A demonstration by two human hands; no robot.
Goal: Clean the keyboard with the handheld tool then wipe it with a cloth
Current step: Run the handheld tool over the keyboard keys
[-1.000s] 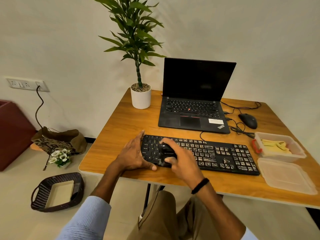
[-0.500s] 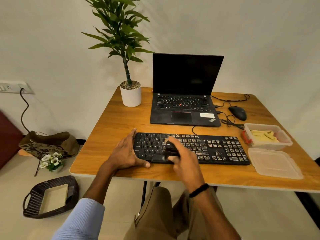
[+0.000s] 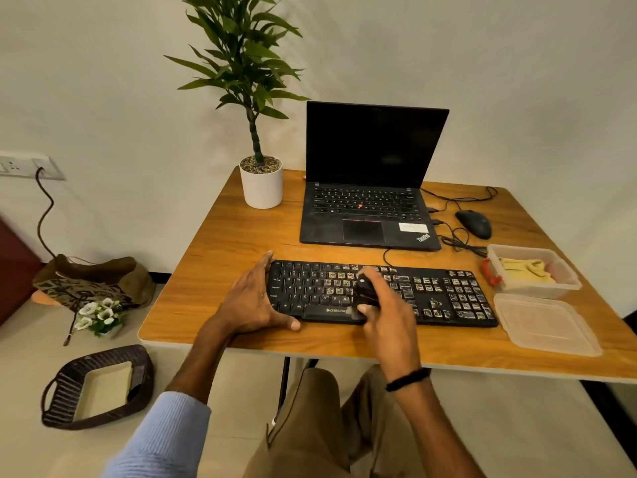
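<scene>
The keyboard lies left-to-right along the near edge of the bench, its left end braced by the flat left hand. The right hand grips the dark handheld tool mid-keyboard, its tip blurred, probably brushing; dusty-looking keys stretch rightward of it.

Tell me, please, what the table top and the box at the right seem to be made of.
Table top: probably wood or wood-look laminate, satin; grain lines and soft glare show. Box: likely translucent plastic; the yellow cloth inside shows through its wall.
</scene>
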